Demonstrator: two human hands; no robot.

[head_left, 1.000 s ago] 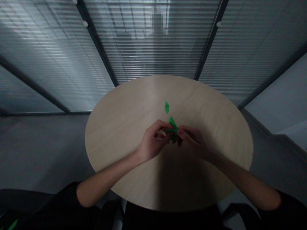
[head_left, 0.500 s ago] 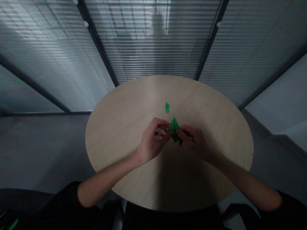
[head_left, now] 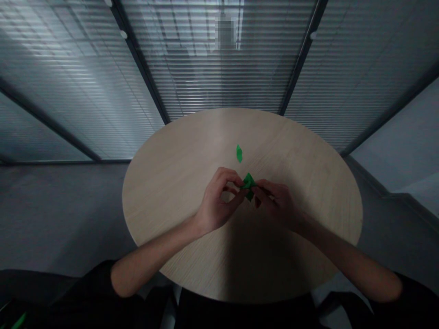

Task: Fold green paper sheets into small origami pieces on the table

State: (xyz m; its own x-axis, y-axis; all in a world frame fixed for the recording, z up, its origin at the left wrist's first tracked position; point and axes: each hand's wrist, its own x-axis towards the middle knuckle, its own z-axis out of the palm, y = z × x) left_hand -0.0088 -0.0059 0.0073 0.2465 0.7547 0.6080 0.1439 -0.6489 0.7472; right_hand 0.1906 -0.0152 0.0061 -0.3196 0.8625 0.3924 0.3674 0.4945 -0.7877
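Observation:
Over the middle of the round wooden table, a small folded piece of green paper [head_left: 248,181] is held up between both hands. My left hand [head_left: 218,199] pinches its left corner between thumb and fingers. On the right corner, the thumb and fingertips of my right hand [head_left: 277,201] are closed. The paper's middle looks creased and partly opened out, with one point up and one down. Just beyond the hands, a second small green folded paper [head_left: 239,153] lies on the table, touched by neither hand.
The round table [head_left: 171,183] has a light wood top. Behind it stand glass panels with horizontal blinds [head_left: 219,82] and dark frames. A white wall [head_left: 404,132] is on the right. A bit of something green [head_left: 18,321] shows at the bottom left corner.
The green paper in my hands has changed from a smooth, tall triangle to a shorter shape, its middle spread and its upper point lower. My hands have barely moved.

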